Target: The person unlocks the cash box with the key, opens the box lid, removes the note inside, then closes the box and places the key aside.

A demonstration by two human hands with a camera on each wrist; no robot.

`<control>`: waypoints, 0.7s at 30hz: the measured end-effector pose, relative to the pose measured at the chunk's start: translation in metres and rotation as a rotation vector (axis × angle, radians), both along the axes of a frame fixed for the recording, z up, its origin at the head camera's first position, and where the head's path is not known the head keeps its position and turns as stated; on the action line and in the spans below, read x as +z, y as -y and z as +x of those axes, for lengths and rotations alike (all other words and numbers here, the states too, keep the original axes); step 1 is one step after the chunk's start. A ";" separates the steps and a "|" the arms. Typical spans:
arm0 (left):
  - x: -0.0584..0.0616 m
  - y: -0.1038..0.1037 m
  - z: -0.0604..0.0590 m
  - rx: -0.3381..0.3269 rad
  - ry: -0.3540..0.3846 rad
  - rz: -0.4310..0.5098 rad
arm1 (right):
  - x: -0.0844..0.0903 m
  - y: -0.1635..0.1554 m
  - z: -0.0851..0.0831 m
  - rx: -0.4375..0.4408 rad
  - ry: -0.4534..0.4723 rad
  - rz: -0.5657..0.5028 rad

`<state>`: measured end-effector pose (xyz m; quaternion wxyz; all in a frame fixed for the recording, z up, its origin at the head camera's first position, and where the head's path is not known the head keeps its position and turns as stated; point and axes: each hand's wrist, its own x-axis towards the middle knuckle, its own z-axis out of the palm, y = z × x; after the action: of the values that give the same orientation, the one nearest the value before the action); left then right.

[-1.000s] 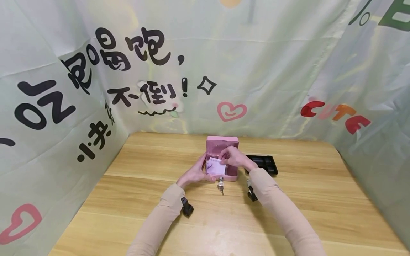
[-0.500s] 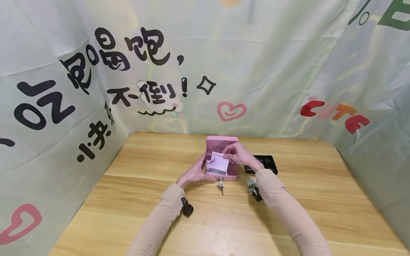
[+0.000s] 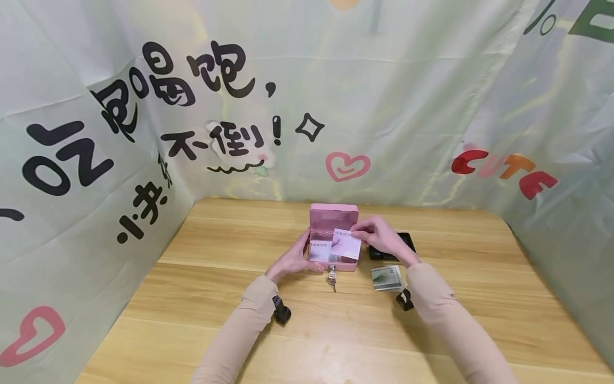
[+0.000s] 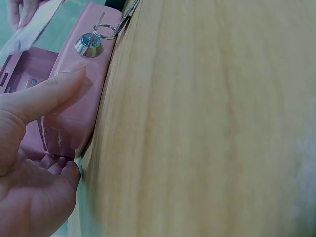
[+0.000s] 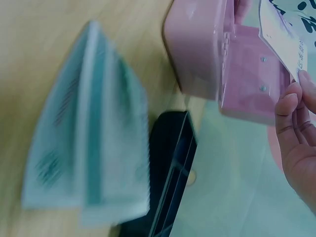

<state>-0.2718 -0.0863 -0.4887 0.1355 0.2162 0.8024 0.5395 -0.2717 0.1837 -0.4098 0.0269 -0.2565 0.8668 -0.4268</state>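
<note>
An open pink cash box (image 3: 334,215) stands on the table, its lid raised at the back. My left hand (image 3: 293,260) grips the box's left side; in the left wrist view its thumb lies on the front wall beside the lock (image 4: 88,45). Keys (image 3: 332,284) hang from that lock. My right hand (image 3: 379,234) pinches a pale purple printed paper (image 3: 346,246) by its upper right corner, over the right part of the box. Another pale printed paper (image 3: 319,252) shows inside, partly covered by the held one.
A folded green banknote (image 3: 386,278) lies on the table right of the box, below my right wrist. Behind that wrist is a black compartment tray (image 3: 406,241), partly hidden. A printed cloth curtain (image 3: 408,106) surrounds the wooden table (image 3: 230,245).
My right hand has lifted the pale purple paper up and moved it rightward, uncovering the other paper in the box. The green banknote has come into sight. My left hand keeps its grip.
</note>
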 end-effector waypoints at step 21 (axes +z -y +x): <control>0.002 -0.002 0.002 0.004 0.016 0.033 | -0.011 -0.072 0.035 -0.120 0.074 -0.043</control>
<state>-0.2702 -0.0841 -0.4871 0.1372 0.2126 0.7926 0.5548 -0.2372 0.2559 -0.4209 0.0278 -0.1887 0.8696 -0.4555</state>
